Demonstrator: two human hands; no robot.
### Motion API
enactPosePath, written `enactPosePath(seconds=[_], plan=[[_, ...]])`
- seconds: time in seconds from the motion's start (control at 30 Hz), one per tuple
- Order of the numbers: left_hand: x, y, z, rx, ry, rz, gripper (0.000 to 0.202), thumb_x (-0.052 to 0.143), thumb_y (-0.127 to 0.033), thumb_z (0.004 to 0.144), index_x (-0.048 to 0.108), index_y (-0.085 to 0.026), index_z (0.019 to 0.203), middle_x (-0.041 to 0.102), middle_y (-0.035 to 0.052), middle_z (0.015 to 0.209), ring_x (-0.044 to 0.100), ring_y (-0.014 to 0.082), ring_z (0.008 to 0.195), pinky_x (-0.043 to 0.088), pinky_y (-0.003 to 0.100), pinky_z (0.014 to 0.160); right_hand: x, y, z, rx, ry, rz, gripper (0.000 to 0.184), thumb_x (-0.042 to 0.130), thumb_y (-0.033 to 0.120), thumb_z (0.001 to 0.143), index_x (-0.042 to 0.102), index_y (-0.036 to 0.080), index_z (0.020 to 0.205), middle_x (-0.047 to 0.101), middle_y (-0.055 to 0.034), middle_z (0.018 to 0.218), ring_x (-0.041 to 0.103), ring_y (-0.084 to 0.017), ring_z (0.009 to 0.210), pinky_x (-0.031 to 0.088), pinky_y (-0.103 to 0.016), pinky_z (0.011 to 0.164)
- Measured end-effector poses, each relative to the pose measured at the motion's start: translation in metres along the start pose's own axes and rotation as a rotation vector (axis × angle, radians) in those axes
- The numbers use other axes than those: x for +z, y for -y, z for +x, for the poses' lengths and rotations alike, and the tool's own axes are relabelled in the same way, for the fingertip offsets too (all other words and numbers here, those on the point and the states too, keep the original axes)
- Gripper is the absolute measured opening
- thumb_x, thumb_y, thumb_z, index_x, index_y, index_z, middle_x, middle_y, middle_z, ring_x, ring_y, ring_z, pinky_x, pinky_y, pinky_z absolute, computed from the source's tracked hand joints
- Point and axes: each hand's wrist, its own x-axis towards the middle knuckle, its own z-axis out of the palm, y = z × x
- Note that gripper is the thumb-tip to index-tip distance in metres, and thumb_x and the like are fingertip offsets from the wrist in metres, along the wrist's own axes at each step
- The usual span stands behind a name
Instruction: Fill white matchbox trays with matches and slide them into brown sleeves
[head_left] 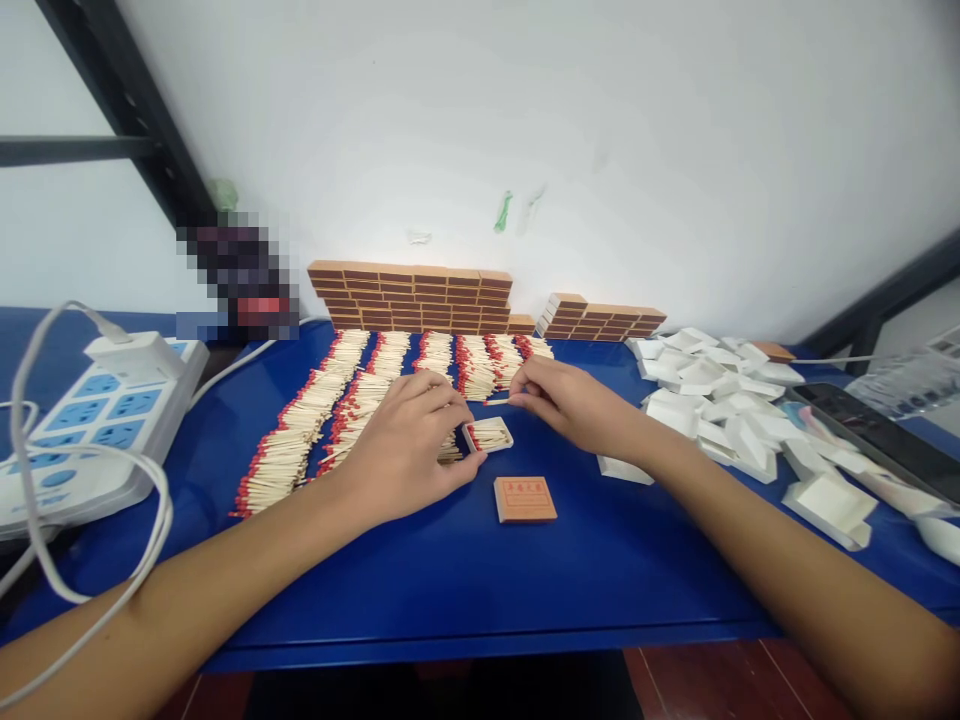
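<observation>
My left hand point(416, 440) grips the left end of a small white matchbox tray point(495, 440) between thumb and fingers. Red-headed matches point(489, 434) lie inside that tray. Just behind it, my right hand point(551, 395) is closed in a pinch, and a pale match point(496, 402) sticks out from its fingertips to the left. Long rows of loose matches point(289, 445) cover the table beyond and left of my hands; my left hand hides part of them. A closed orange matchbox point(525, 499) with red print lies in front of the tray.
Stacked matchboxes point(412, 297) line the wall, with a shorter stack point(600, 320) to the right. White empty trays point(712, 390) are heaped at right beside a dark phone point(877, 440). A power strip point(105, 420) and white cable point(161, 510) occupy the left.
</observation>
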Motion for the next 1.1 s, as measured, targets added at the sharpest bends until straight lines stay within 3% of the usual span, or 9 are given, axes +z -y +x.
enactPosePath(seconds=[0.23,0.33,0.47,0.63,0.9,1.1], plan=[[-0.001,0.000,0.000,-0.011,-0.020,-0.020,0.017,0.077,-0.034,0.093,0.075,-0.020,0.103,0.078,0.0065,0.103,0.065,0.0300,0.111,0.052,0.051,0.104,0.000,0.031,-0.008,-0.058,0.086,0.059,0.014,0.054,0.031,0.108,0.063,0.023,0.101,0.065,-0.0041,0.089,0.058,-0.020,0.079,0.042,-0.032,0.072],[-0.001,-0.001,0.000,-0.002,-0.008,-0.034,0.017,0.077,-0.034,0.092,0.075,-0.021,0.103,0.079,0.0066,0.105,0.065,0.0307,0.113,0.051,0.052,0.105,-0.002,0.016,-0.005,-0.007,-0.021,0.022,0.016,0.055,0.034,0.106,0.066,0.023,0.101,0.063,-0.0032,0.082,0.056,-0.020,0.074,0.041,-0.033,0.070],[-0.001,-0.002,0.000,0.006,0.016,-0.050,0.016,0.077,-0.034,0.092,0.076,-0.021,0.101,0.078,0.0072,0.107,0.064,0.0307,0.115,0.051,0.053,0.106,-0.017,-0.027,-0.004,0.145,-0.171,-0.123,0.017,0.061,0.036,0.100,0.069,0.021,0.097,0.064,-0.0054,0.083,0.056,-0.021,0.073,0.039,-0.033,0.067],[-0.001,-0.002,0.000,0.010,0.022,-0.049,0.018,0.077,-0.035,0.093,0.076,-0.019,0.103,0.078,0.0083,0.108,0.064,0.0308,0.115,0.051,0.053,0.105,-0.030,-0.061,-0.007,0.212,-0.038,-0.196,0.023,0.064,0.041,0.095,0.072,0.020,0.092,0.067,-0.0079,0.086,0.059,-0.023,0.077,0.039,-0.034,0.069],[-0.002,-0.001,0.000,0.006,0.025,-0.050,0.019,0.077,-0.036,0.094,0.075,-0.020,0.102,0.078,0.0082,0.108,0.064,0.0310,0.115,0.051,0.053,0.105,-0.025,-0.067,-0.009,0.218,0.025,-0.174,0.022,0.059,0.038,0.097,0.070,0.021,0.088,0.067,-0.0070,0.084,0.059,-0.022,0.074,0.041,-0.034,0.067],[-0.001,-0.002,0.000,0.004,0.026,-0.056,0.017,0.076,-0.036,0.094,0.076,-0.020,0.101,0.078,0.0081,0.108,0.064,0.0309,0.115,0.051,0.053,0.104,-0.030,-0.060,-0.011,0.198,0.026,-0.147,0.022,0.060,0.040,0.096,0.069,0.022,0.089,0.068,-0.0073,0.085,0.059,-0.023,0.074,0.042,-0.035,0.068]])
